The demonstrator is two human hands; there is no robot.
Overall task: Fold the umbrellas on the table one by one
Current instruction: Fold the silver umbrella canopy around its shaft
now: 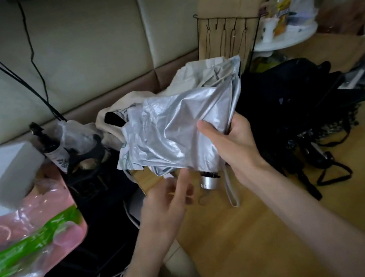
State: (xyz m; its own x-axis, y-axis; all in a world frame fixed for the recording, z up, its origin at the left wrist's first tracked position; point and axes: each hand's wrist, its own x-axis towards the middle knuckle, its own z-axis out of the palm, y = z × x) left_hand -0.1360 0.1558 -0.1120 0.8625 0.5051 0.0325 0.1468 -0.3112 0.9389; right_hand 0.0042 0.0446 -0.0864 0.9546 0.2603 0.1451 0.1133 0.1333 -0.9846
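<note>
The right hand [229, 142] is wrapped round the gathered middle of the silver umbrella [176, 134], thumb across the front of the fabric. It holds the umbrella up off the table [244, 233], tilted, with the stubby silver handle [209, 181] pointing down toward the person, so the loose panels hang free to be sorted. The left hand [168, 199] is just below the canopy's lower edge with its fingers spread and fairly straight, holding nothing. It is blurred, so I cannot tell whether a fingertip touches the cloth. It looks placed to catch a panel and smooth it round the shaft. The canopy is collapsed but crumpled and unwrapped, so the fold seems to be at an early stage. A grey wrist strap [230, 189] dangles from the handle, clear of both hands. Pale fabric [203, 74] rises behind the silver, and I cannot tell whether it belongs to the same canopy. To the right a heap of black umbrellas [298, 102] lies on the table, apparently waiting their turn. A black wire rack [229, 35] stands farther back, and a pink tray [68, 219] sits off to the left.
</note>
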